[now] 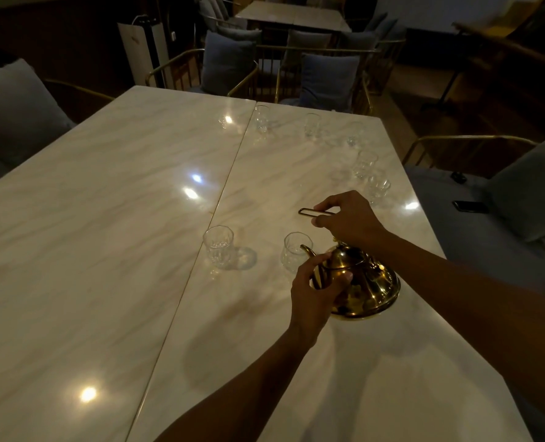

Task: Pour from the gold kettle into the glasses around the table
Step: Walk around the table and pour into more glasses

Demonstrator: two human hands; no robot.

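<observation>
Gold kettle sits on the marble table, near side, right of the centre seam, base looks flat on the top. Spout points left and away, tip overlapping the nearest glass in view; can't tell if they touch. Right hand is above the kettle, thumb and fingers curled round the thin wire handle, which stands raised and sticks out left past the fingers. Left hand is against the kettle's left flank by the spout base, fingers curled round the body, thumb over the shoulder near the lid. Second glass stands upright left of the first, just left of the seam line, apart from the kettle. Liquid level in either: can't tell, light is too dim. More glasses, all upright: two close together at the right edge, three along the far edge right of the seam, and a faint one left of the seam, partly washed out by a lamp reflection. Around the table are gold-framed chairs with grey cushions. A dark phone-like object lies on the seat to the right. Another table with chairs sits further back.
</observation>
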